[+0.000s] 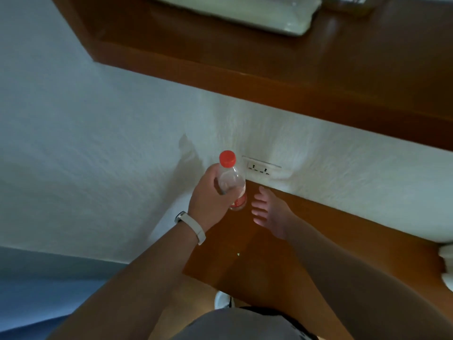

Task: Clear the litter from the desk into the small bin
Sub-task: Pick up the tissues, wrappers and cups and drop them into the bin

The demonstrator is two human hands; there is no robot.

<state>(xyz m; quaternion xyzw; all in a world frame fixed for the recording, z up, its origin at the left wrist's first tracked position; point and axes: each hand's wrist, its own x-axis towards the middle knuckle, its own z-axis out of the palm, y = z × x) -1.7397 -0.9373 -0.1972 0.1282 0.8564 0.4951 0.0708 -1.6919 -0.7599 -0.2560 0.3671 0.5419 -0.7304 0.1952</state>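
Note:
A clear plastic bottle [231,179] with a red cap and a red label is held upright over the left end of the brown wooden desk [245,261]. My left hand [209,200], with a white band on its wrist, is wrapped around the bottle's body. My right hand [270,212] hovers just right of the bottle above the desk, fingers spread, holding nothing. No bin is in view.
A white wall with a double socket [261,166] stands right behind the bottle. A brown wooden shelf [269,69] above carries a white flat object [245,13]. White objects [446,266] sit at the desk's right edge. A white shoe [223,300] shows below.

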